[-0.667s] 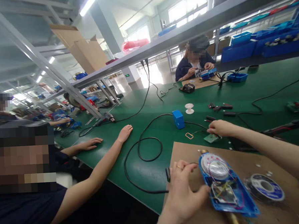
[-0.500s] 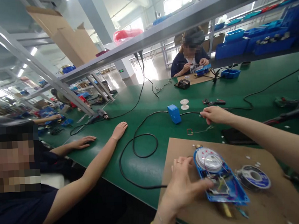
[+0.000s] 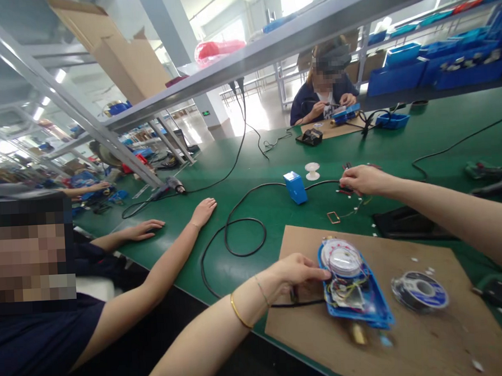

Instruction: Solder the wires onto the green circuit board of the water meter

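Note:
On the brown board (image 3: 283,315) lies an open blue plastic case (image 3: 379,305) holding a round white unit (image 3: 343,260) and several thin coloured wires. My left hand (image 3: 301,272) grips the case's left edge with fingers and thumb drawn together. Brass fittings (image 3: 358,334) stick out at its near end, blurred. Farther forward, my right hand (image 3: 362,179) is closed in a pinch; what lies between its fingertips is hidden. Just below it is a small copper coil (image 3: 333,217) whose thin wires trail towards the hand. A black cable (image 3: 324,184) runs up to the fingertips.
A solder reel (image 3: 420,291) lies on the board, right of the case. Beyond are a small blue box (image 3: 295,187) and a white spool (image 3: 312,171). A co-worker's arm (image 3: 170,259) rests on the table at left; another person (image 3: 324,97) works opposite. A heat gun (image 3: 170,186) lies by the shelf post.
My left hand has moved from lying spread over the case to gripping its left edge. The case has shifted slightly left, and the coil has turned and moved right.

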`<state>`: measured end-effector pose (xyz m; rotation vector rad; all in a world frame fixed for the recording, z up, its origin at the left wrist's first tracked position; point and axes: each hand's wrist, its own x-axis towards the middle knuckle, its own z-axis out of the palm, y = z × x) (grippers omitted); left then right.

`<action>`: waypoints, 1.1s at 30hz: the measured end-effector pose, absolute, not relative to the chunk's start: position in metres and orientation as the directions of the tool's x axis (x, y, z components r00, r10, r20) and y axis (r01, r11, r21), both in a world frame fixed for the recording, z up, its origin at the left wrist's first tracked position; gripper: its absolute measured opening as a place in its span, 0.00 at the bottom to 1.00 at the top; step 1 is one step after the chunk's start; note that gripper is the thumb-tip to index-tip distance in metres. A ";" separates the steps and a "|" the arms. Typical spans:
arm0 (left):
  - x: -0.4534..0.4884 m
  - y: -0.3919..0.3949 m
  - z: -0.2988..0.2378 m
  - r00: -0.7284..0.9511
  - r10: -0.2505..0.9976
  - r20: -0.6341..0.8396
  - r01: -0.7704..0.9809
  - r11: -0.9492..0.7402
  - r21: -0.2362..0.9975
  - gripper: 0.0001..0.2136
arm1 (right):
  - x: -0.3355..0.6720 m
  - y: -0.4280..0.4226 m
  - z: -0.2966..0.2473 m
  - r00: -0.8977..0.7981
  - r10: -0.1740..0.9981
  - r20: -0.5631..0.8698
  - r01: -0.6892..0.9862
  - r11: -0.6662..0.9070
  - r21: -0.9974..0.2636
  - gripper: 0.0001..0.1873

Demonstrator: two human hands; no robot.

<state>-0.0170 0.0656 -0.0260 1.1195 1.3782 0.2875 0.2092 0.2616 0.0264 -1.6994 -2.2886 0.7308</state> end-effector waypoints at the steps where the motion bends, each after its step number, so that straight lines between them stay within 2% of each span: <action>1: -0.030 0.071 -0.019 0.241 0.738 -0.630 0.453 0.488 0.746 0.20 | 0.210 0.263 0.030 -0.314 0.944 -0.099 0.844 0.230 -0.485 0.13; 6: -0.119 0.120 0.029 0.144 0.743 -0.654 0.640 0.434 0.633 0.15 | 0.210 0.271 0.049 -0.299 0.954 -0.008 0.847 0.262 -0.462 0.14; 10: -0.180 0.168 0.062 -0.026 0.768 -0.640 0.813 0.389 0.434 0.15 | 0.201 0.267 0.060 -0.338 0.941 0.016 0.815 0.301 -0.495 0.14; 13: -0.207 0.192 0.073 -0.160 0.798 -0.581 0.891 0.370 0.263 0.18 | 0.196 0.255 0.069 -0.400 0.916 -0.044 0.779 0.314 -0.543 0.15; 18: -0.218 0.210 0.088 -0.320 0.862 -0.394 0.935 0.355 0.016 0.22 | 0.198 0.212 0.082 -0.553 0.793 -0.257 0.707 0.283 -0.649 0.17; 22: -0.189 0.204 0.114 -0.396 0.911 -0.112 0.912 0.376 -0.162 0.22 | 0.211 0.161 0.073 -0.624 0.708 -0.330 0.649 0.234 -0.724 0.19; 25: -0.137 0.174 0.127 -0.309 0.950 0.052 0.921 0.312 -0.232 0.23 | 0.227 0.121 0.051 -0.630 0.755 -0.184 0.565 0.283 -0.775 0.23; 27: -0.091 0.141 0.124 -0.123 0.976 0.177 0.944 0.170 -0.281 0.22 | 0.240 0.100 0.032 -0.605 0.795 -0.043 0.499 0.337 -0.799 0.23; 28: -0.067 0.123 0.118 -0.003 0.983 0.186 0.963 0.053 -0.265 0.20 | 0.245 0.091 0.024 -0.586 0.810 -0.003 0.469 0.336 -0.817 0.23; 31: 0.001 0.079 0.090 0.322 0.932 0.168 0.947 -0.318 -0.049 0.15 | 0.261 0.077 0.006 -0.541 0.841 0.009 0.343 0.230 -0.911 0.25; 33: 0.037 0.064 0.067 0.537 0.836 0.118 0.830 -0.548 0.102 0.20 | 0.270 0.075 0.002 -0.545 0.839 -0.004 0.253 0.159 -0.954 0.26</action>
